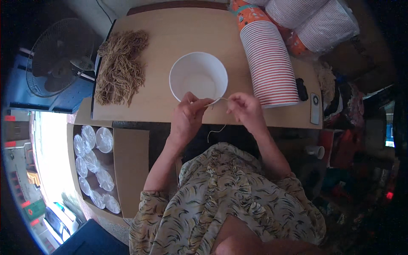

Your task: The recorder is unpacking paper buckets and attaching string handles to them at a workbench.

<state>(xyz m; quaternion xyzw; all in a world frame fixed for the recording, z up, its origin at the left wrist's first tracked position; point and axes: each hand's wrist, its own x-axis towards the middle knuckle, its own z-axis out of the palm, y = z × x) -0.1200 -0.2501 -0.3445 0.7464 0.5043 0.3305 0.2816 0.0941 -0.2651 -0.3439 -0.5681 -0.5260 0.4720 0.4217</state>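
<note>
My left hand [187,112] is closed, its thumb and finger pinching a thin, pale string [218,131] at the near side of a white paper tub [176,83]. My right hand [247,111] pinches the same string a short way to the right, fingers curled. Between the two hands the string runs in a small arc, and a loose end dangles below the table edge. The tub stands upright with its mouth toward me; only its white inside shows. On the table's left lies a bundle of brown twine [121,66], many strands in a loose heap.
A long nested stack of paper tubs [270,63] with red-lined rims lies at right; wrapped stacks [327,25] are behind it. A phone [315,108] and a black object [301,89] sit nearby. At left are an open carton [131,165] of plastic-wrapped rolls and a fan [59,57].
</note>
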